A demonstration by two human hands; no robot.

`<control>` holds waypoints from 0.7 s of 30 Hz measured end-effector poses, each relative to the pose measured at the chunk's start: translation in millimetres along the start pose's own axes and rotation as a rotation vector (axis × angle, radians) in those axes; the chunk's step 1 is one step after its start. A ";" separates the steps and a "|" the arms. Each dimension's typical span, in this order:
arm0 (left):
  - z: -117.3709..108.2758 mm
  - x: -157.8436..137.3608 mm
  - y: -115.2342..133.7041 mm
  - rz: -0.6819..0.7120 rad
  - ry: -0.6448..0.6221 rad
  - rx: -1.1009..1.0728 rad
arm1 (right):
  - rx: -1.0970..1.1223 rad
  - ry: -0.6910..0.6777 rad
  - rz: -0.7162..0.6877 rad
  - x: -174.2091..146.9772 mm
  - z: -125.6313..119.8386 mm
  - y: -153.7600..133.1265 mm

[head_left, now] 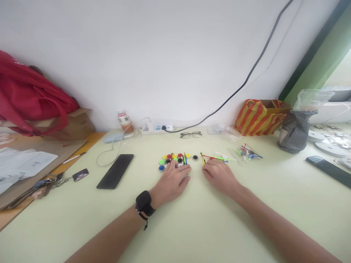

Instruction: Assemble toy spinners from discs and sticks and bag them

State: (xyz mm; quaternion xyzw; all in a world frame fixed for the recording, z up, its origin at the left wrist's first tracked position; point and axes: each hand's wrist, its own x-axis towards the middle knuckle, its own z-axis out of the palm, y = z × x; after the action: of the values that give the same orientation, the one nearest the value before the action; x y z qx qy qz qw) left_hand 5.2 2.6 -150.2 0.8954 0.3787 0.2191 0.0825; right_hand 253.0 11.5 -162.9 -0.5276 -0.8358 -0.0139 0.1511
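A pale green worktop [186,226] meets a plain white wall [175,54]. Left of the left grip lies a flat, black rectangular slab [115,171]. The left grip [171,180] has its thumb spread from the fingers; small, round, multicoloured discs [180,156] sit at and just beyond its fingertips, where a careless sweep could scatter them. A lone round black disc [195,157], between the grips, might be knocked by either. The right grip [221,177] is curled; I cannot tell whether it pinches anything. Just beyond its knuckles, thin red and green sticks [219,159] overlap, so pulling one could drag another.
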 end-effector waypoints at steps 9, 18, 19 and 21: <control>3.7 0.2 1.6 0.040 -0.005 0.014 | -0.036 -0.031 0.216 -0.2 -4.6 -4.1; 5.6 -0.7 4.3 0.050 -0.001 -0.042 | -0.085 -0.092 0.329 -0.1 -9.2 -3.5; 5.9 -0.7 4.2 0.047 -0.001 -0.047 | -0.088 -0.102 0.333 0.2 -9.6 -3.2; 6.2 -0.5 3.9 0.042 -0.004 -0.052 | -0.093 -0.119 0.343 1.1 -10.2 -2.6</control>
State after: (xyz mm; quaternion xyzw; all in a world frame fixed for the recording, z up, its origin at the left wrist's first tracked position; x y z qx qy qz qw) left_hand 10.3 -0.5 -154.7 0.9012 0.3538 0.2289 0.1017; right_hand 252.6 9.5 -152.6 -0.6688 -0.7395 0.0047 0.0770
